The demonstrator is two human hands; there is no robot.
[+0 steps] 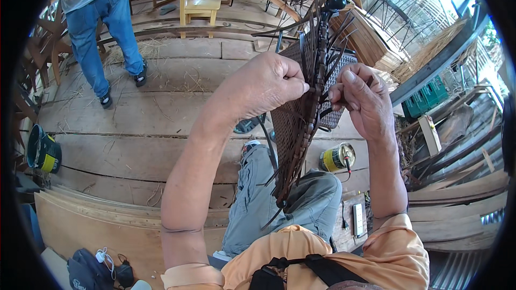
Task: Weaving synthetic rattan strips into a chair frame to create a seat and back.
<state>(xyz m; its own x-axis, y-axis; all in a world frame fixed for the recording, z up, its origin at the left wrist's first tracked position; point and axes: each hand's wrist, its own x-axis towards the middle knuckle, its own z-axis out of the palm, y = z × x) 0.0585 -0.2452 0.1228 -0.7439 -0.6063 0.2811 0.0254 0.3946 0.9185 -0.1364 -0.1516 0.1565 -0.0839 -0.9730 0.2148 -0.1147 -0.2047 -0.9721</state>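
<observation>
A dark brown wicker panel [293, 123] stands upright in front of me, its lower end between my knees. Strips wrap around its long pole, and loose strip ends stick out along it. A shiny black ball knob [336, 3] caps the pole's far end. My left hand [271, 83] is closed in a pinch against the wrapped edge; what lies between its fingers is mostly hidden. On the other side, my right hand [363, 94] pinches with thumb and fingers near a dark weaving strip [325, 111] that comes out from the pole.
A person in jeans [97, 27] stands at the far left. A yellow stool [201, 4] is at the back. A paint can [337, 158] with a tool on top sits beside my right knee, near a white power strip [358, 220]. A dark bucket [43, 150] stands left.
</observation>
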